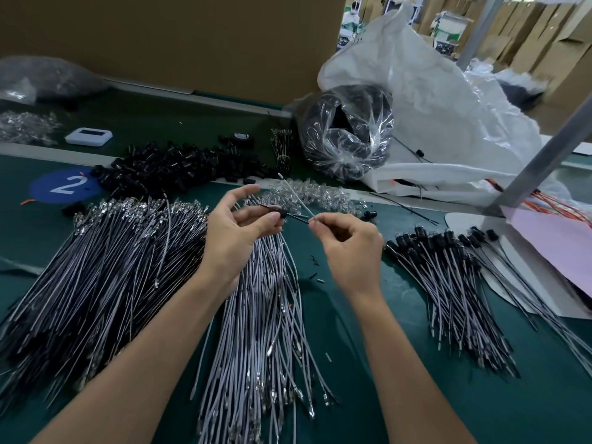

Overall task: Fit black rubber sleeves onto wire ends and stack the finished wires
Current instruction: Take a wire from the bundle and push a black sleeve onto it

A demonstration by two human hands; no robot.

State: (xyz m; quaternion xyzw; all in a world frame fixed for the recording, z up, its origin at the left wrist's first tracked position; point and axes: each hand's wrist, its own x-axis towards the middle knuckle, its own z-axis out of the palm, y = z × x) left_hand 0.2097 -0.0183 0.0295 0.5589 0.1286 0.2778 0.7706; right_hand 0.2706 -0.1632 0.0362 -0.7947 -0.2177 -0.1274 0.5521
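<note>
From the head camera, the left hand [237,229] pinches a black rubber sleeve [282,215] between the thumb and curled fingers, with the index finger lifted clear above it. The right hand [347,243] has its fingertips closed narrowly on a grey wire [296,197], which slants up and away past the sleeve. Just beside these fingertips a thin dark strand runs toward the sleeve.

Unsleeved wires [262,315] lie under the left fingers. The finished stack [448,274] lies outboard of the right hand, and loose sleeves [179,169] lie beyond the left fingertips.

The likely risk is that the limp wire buckles or misses the bore. The small sleeve could also slip from the pinch into the wires below.
</note>
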